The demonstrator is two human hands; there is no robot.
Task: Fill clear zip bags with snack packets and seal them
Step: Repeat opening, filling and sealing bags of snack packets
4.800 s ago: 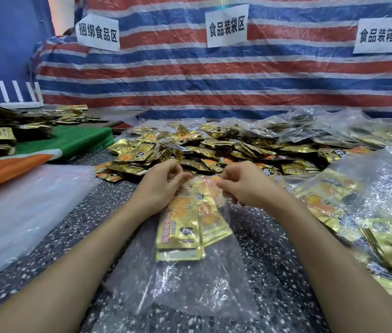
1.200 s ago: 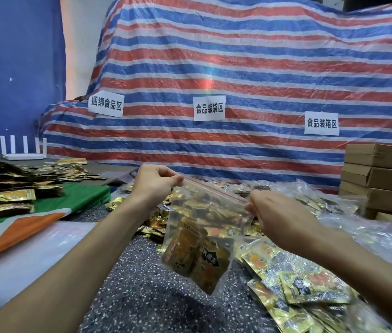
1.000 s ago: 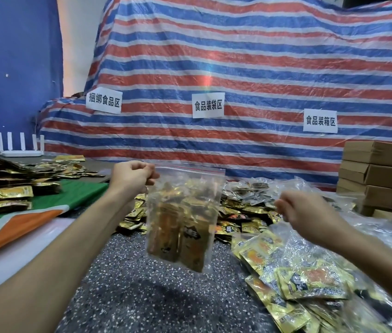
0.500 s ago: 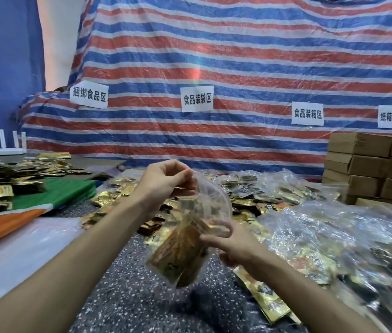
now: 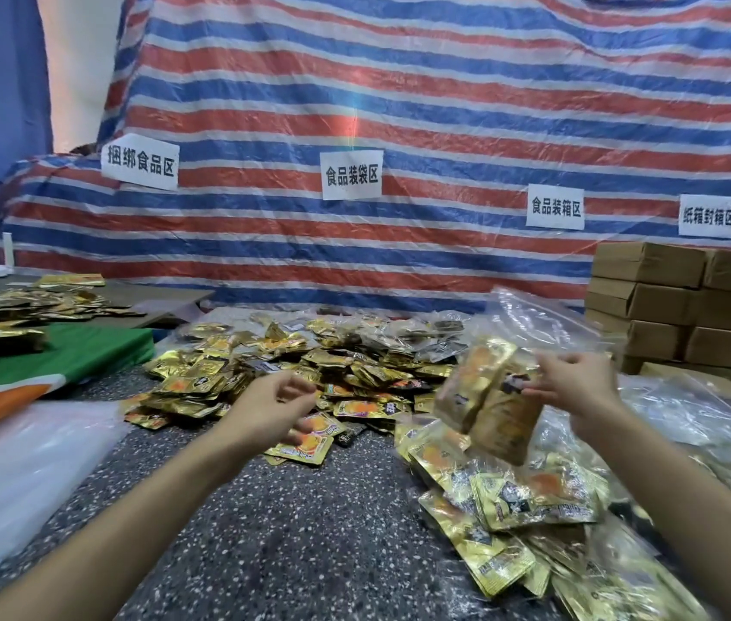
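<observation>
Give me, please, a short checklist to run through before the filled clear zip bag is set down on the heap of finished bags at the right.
1. Filled clear zip bag gripped: ok, the right hand pinches its side above the table.
2. Gold foil snack packets inside it: ok, at least two show through the plastic.
3. Zip strip fully closed: cannot tell, the bag is blurred.
4. Left hand free: ok, open and holding nothing, over the loose heap of gold packets.
5. Landing place: ok, the pile of filled clear bags lies below the held bag.
</observation>
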